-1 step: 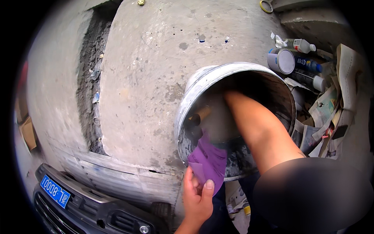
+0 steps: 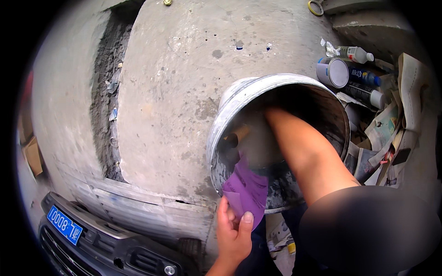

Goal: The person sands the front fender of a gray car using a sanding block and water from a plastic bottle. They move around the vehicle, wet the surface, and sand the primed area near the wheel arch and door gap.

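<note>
My left hand [image 2: 235, 237] pinches a purple sheet of sandpaper [image 2: 247, 186] between thumb and fingers. The sheet hangs over the near left rim of a large bucket [image 2: 221, 112], its upper end dipping inside. My right forearm [image 2: 306, 154] reaches down into the bucket, and the hand at its end is hidden in the dark interior. Greyish, cloudy water [image 2: 264, 147] seems to lie in the bucket. A brown curled piece [image 2: 239, 135], perhaps sandpaper or cardboard, rests in there at the left.
Right of the bucket are a paint can [image 2: 338, 73], bottles [image 2: 361, 76], a spray can [image 2: 368, 93] and crumpled paper [image 2: 384, 131]. A tape roll [image 2: 316, 7] lies farther back. A trench [image 2: 113, 92] cuts the concrete at left. A car's front [image 2: 106, 239] stands at lower left.
</note>
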`<state>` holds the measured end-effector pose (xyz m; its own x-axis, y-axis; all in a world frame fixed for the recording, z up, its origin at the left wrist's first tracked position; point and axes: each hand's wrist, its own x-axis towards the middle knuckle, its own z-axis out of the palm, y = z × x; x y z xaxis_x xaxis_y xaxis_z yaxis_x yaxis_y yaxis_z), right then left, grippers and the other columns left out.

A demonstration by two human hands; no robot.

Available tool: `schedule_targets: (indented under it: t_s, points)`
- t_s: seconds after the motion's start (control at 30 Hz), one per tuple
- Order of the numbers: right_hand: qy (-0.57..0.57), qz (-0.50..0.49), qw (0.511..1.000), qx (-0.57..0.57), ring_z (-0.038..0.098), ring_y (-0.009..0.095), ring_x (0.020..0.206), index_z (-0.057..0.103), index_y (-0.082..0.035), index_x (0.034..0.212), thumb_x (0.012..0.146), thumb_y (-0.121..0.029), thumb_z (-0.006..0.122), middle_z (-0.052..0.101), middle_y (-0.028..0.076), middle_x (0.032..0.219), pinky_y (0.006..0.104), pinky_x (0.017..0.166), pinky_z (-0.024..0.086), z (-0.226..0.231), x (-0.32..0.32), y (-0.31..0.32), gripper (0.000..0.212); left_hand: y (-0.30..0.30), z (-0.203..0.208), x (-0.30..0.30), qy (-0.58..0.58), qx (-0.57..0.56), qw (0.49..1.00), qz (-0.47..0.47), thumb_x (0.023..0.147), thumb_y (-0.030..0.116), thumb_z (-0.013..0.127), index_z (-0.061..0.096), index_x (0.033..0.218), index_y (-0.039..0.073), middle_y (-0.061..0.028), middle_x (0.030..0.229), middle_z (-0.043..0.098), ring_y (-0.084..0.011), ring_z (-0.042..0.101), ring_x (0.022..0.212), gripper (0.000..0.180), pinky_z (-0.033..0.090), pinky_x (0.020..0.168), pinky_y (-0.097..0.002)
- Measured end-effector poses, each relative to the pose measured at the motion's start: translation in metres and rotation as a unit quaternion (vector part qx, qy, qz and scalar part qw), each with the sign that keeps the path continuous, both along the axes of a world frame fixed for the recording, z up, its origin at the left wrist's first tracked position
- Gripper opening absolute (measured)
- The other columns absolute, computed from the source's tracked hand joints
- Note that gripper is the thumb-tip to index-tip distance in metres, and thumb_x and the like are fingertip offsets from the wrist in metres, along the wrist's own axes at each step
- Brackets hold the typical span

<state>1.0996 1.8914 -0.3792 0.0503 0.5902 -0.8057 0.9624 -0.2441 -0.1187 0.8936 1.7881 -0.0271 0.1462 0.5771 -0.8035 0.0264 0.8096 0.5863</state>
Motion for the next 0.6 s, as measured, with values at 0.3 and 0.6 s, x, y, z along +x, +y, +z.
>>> schedule_targets:
  t_s: [0.3,0.6]
  points:
    - [0.042,0.038,0.996,-0.07,0.062,0.029,0.096,0.065,0.0,0.109,0.091,-0.021,0.054,0.067,0.019,0.103,0.0401,0.089,0.047,0.04,0.024,-0.014,0.03,0.004,-0.001,0.006,0.03,-0.006,1.0,0.005,0.095,0.012,0.057,0.023,0.144,-0.006,-0.0157,0.119,0.06,-0.0178,0.057,0.109,0.062,0.044,0.095,-0.0313]
    - [0.201,-0.262,0.934,0.137,0.063,0.023,0.086,0.064,0.003,0.106,0.092,-0.021,0.056,0.068,0.016,0.095,0.0372,0.085,0.048,0.154,0.049,-0.041,0.029,0.011,-0.007,0.022,0.068,0.013,0.996,-0.046,0.096,0.012,0.055,0.023,0.143,-0.006,-0.0199,0.124,0.057,-0.0203,0.058,0.111,0.059,0.044,0.096,-0.0312]
